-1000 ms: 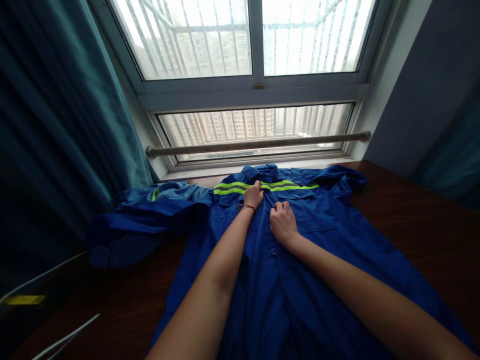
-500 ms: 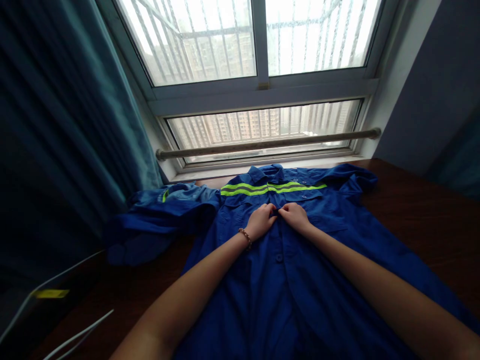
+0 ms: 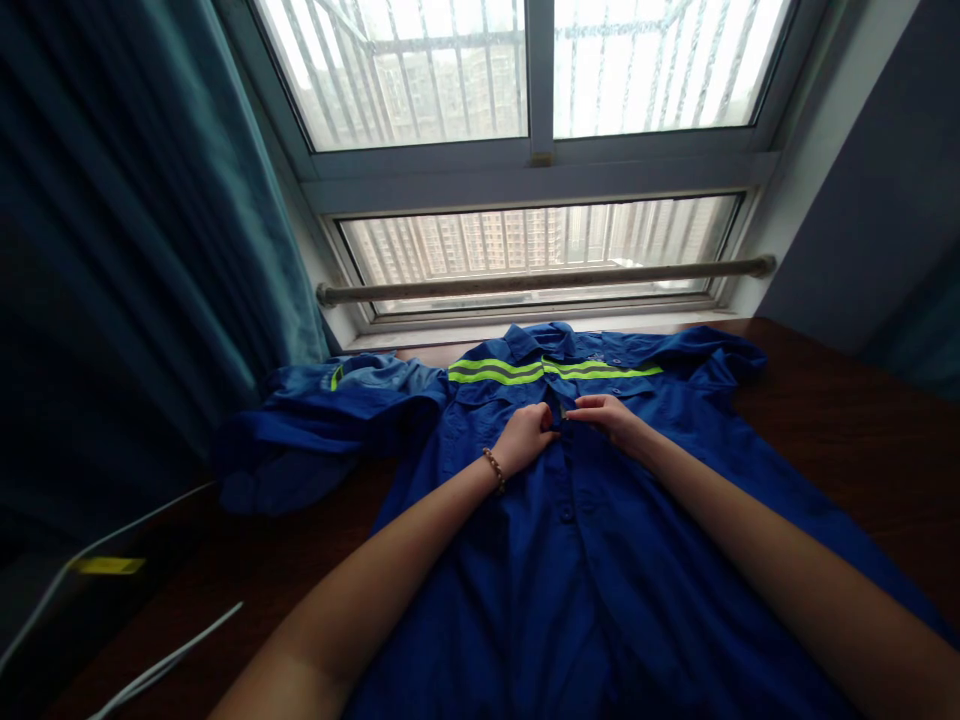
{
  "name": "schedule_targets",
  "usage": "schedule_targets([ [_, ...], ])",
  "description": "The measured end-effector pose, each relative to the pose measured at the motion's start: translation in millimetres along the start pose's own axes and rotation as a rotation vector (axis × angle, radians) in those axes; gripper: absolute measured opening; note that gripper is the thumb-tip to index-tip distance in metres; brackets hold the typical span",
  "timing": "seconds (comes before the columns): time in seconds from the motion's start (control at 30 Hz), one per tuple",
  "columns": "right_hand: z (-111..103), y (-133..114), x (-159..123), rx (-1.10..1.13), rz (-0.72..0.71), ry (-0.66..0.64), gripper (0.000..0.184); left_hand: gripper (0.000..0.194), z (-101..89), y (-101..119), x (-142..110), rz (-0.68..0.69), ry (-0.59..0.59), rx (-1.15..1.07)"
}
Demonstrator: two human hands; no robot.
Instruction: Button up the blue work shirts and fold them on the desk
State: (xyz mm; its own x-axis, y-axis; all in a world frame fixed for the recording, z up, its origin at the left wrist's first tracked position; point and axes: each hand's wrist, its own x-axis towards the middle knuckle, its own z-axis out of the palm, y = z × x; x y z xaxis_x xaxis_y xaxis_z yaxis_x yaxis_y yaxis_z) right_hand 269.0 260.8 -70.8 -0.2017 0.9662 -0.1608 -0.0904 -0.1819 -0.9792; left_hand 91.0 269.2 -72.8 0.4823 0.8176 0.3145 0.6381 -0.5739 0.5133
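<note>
A blue work shirt (image 3: 600,590) with a yellow-green reflective stripe (image 3: 495,372) across the chest lies flat on a dark wooden table (image 3: 847,420), collar toward the window. My left hand (image 3: 527,436), with a bead bracelet on its wrist, pinches the left edge of the shirt's front placket just below the stripe. My right hand (image 3: 609,416) pinches the facing edge, fingertips almost touching the left hand. A button (image 3: 568,517) shows lower down the placket. The shirt's left sleeve (image 3: 330,420) lies bunched beside the curtain.
A teal curtain (image 3: 135,240) hangs at the left, next to the bunched sleeve. A metal rail (image 3: 540,281) runs across the window behind the table. White cables (image 3: 172,660) lie at the near left corner. A grey wall (image 3: 885,170) stands at the right.
Both hands came together at the placket below the stripe; the left hand moved down from the stripe. The view shifted, so the shirt sits slightly further right.
</note>
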Motion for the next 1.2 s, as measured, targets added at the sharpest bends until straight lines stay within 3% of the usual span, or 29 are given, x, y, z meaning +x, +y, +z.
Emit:
schedule_targets([
  [0.1,-1.8,1.2,0.1,-0.023,0.029,-0.039,0.033,0.013,0.5,-1.8,0.5,-0.023,0.011,-0.032],
  [0.27,-0.9,0.3,-0.1,-0.103,0.034,-0.120,0.027,0.011,1.5,-3.8,0.9,-0.019,0.019,-0.171],
  [0.33,3.2,1.9,1.5,-0.257,-0.016,-0.121,0.029,0.008,1.8,-2.9,0.2,-0.009,0.035,-0.195],
  [0.5,14.7,9.6,7.0,-0.606,-0.271,0.029,0.023,0.003,3.1,-1.4,-1.4,-0.006,0.019,-0.183],
  [0.57,14.7,8.5,5.8,-0.593,-0.248,-0.038,0.020,0.005,4.2,-2.4,-1.2,-0.015,0.007,-0.183],
  [0.7,7.4,-0.3,-1.2,-0.479,-0.025,-0.209,0.020,0.007,7.2,-6.6,0.8,-0.027,-0.011,-0.221],
  [0.83,1.4,-1.9,-2.1,-0.238,0.060,-0.104,0.018,0.012,6.3,-10.6,4.1,-0.073,-0.015,-0.366],
  [0.93,0.9,1.7,1.3,-0.107,0.079,-0.037,0.020,0.016,-0.3,-11.9,5.8,-0.191,-0.078,-0.580],
  [1.07,3.7,2.7,2.3,-0.035,0.089,-0.044,0.022,0.017,-10.2,-13.6,5.5,-0.383,-0.206,-0.844],
  [1.2,5.6,-2.8,-2.2,-0.054,0.081,-0.071,0.016,0.021,-12.4,-16.5,4.9,-0.457,-0.231,-0.938],
])
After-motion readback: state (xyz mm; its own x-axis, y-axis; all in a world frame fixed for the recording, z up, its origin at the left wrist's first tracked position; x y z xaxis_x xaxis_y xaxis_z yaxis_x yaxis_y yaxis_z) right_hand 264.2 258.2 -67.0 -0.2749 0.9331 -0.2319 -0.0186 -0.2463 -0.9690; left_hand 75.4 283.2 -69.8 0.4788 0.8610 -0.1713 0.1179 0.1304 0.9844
